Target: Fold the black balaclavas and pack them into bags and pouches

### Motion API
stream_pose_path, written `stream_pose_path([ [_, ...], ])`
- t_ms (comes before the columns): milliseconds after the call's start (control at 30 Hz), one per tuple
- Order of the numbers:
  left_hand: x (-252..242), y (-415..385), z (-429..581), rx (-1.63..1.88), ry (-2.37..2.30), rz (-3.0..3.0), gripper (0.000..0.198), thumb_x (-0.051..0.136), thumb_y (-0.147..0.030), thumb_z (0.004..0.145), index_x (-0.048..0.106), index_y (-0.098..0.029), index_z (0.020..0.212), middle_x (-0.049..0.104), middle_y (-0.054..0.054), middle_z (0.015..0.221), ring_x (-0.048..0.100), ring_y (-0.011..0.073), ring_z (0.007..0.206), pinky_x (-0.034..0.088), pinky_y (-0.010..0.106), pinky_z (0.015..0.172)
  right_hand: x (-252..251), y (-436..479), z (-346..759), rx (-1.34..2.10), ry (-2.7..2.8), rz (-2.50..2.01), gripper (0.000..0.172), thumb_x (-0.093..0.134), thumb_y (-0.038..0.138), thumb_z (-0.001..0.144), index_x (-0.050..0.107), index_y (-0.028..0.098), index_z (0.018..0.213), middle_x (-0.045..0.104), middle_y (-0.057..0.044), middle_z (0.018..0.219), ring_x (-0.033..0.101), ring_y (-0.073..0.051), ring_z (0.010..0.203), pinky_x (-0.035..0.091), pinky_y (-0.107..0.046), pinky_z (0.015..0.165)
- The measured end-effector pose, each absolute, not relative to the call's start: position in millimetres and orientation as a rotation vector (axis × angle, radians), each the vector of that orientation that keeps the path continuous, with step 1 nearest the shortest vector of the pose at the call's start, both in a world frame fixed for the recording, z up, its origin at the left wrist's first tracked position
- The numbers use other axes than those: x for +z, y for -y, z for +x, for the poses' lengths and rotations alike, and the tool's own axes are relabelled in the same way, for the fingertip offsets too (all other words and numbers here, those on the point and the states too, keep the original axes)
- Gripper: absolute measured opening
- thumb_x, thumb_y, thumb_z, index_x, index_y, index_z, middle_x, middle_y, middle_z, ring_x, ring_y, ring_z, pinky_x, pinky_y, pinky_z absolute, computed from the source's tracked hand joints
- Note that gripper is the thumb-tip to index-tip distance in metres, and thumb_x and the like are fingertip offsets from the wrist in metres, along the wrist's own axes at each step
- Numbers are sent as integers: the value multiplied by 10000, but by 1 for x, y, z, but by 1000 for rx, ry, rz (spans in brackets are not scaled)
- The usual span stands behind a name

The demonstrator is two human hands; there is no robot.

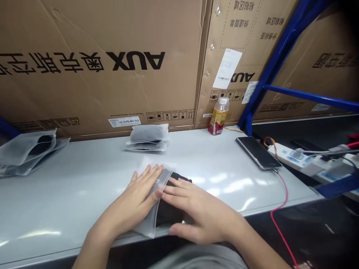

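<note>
Grey shirt front (pixel 200 259) is the closest thing in shot, and just past it both hands sit on a frosted zip bag (pixel 143 228) with black fabric (pixel 168 213) inside, right at the front edge of the table (pixel 70 209). Left hand (pixel 131 201) lies flat on the bag, fingers spread and relaxed, nothing clenched. Right hand (pixel 199 215) has its fingers stretched across the bag's zip strip (pixel 165 177) and the fabric, also flat, no obvious pinch, though I can't tell what its thumb is doing at the bag's lower edge.

I'd guess it's light and squishy, with slippery film, so the stiffer zip strip looks like the best place to grab.

Two more bagged bundles (pixel 147 138) (pixel 25 151) lie further back and far left. Along the back edge there's a plastic drink bottle (pixel 218 116), and toward the right edge a phone (pixel 258 152) on a red cable (pixel 280 213), with AUX cartons (pixel 84 63) behind.
</note>
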State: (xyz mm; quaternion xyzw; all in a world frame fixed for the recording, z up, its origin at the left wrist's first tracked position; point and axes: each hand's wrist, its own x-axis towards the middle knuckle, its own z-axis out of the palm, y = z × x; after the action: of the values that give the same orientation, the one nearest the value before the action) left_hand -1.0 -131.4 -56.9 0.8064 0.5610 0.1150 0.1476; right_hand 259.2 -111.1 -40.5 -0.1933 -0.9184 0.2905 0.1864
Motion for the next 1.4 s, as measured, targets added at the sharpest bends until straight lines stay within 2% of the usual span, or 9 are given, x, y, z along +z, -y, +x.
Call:
stream_pose_path([
  [167, -42, 133, 1, 404, -1646, 2432, 779, 509, -669, 1003, 290, -324, 1666, 324, 46, 1714, 289, 351, 1585, 277, 584, 1284, -41, 126, 244, 979, 2573, -566, 684, 589, 181, 934, 431, 206, 1599, 401, -64, 1690, 139, -273, 1630, 146, -491, 1332],
  [300, -29, 159, 8, 484, -1817, 2532, 602, 554, -636, 981, 547, -377, 1524, 574, 20, 1566, 547, 377, 1432, 497, 574, 1157, -41, 120, 259, 975, 2449, -538, 839, 430, -5, 792, 423, 235, 1596, 428, -52, 1674, 284, -197, 1595, 301, -450, 1295],
  [400, -36, 175, 23, 380, -1767, 2513, 833, 651, -764, 849, 498, -369, 1566, 602, 51, 1532, 631, 426, 1331, 590, 589, 1043, -47, 108, 281, 780, 2468, -676, 936, 494, 7, 751, 339, 250, 1641, 311, -61, 1730, 183, -254, 1625, 301, -514, 1289],
  [500, -43, 170, 39, 293, -1654, 2575, 953, 709, -696, 838, 398, -268, 1631, 444, 112, 1640, 479, 432, 1472, 472, 623, 1174, -53, 97, 294, 670, 2571, -801, 965, 674, 128, 806, 264, 239, 1672, 240, -85, 1753, 105, -335, 1633, 316, -560, 1270],
  [700, -32, 144, 35, 338, -1371, 2680, 627, 471, -212, 989, 418, -276, 1611, 504, 23, 1618, 505, 241, 1482, 358, 464, 1282, -50, 87, 289, 347, 2514, -822, 391, 665, 383, 1014, 621, 213, 1363, 735, -108, 1296, 673, -266, 1186, 516, -456, 1012],
  [933, -52, 139, 30, 341, -1621, 2634, 836, 710, -524, 916, 359, -297, 1641, 458, 66, 1649, 401, 408, 1530, 409, 620, 1218, -56, 86, 287, 282, 2529, -821, 646, 758, 191, 885, 516, 206, 1484, 637, -113, 1440, 576, -280, 1324, 474, -441, 1080],
  [1067, -53, 136, 30, 542, -1585, 2710, 613, 579, -220, 968, 456, -273, 1566, 599, 55, 1543, 617, 287, 1373, 550, 444, 1129, -59, 85, 288, 74, 2446, -803, 476, 566, 13, 918, 592, 180, 1363, 730, -89, 1216, 668, -244, 1052, 521, -396, 910],
  [1200, -48, 136, 35, 806, -1522, 2743, 632, 430, -32, 922, 516, -273, 1500, 642, 42, 1476, 636, 230, 1332, 531, 403, 1139, -64, 82, 284, -31, 2324, -846, 385, 501, -9, 920, 625, 201, 1218, 706, -83, 1069, 624, -242, 916, 489, -381, 824],
  [1400, -52, 137, 37, 607, -1523, 2581, 569, 701, -405, 960, 550, -323, 1502, 543, 109, 1497, 601, 317, 1326, 601, 439, 1023, -65, 80, 285, 78, 2436, -989, 293, 599, -21, 809, 595, 213, 985, 643, -55, 981, 569, -244, 880, 465, -357, 765],
])
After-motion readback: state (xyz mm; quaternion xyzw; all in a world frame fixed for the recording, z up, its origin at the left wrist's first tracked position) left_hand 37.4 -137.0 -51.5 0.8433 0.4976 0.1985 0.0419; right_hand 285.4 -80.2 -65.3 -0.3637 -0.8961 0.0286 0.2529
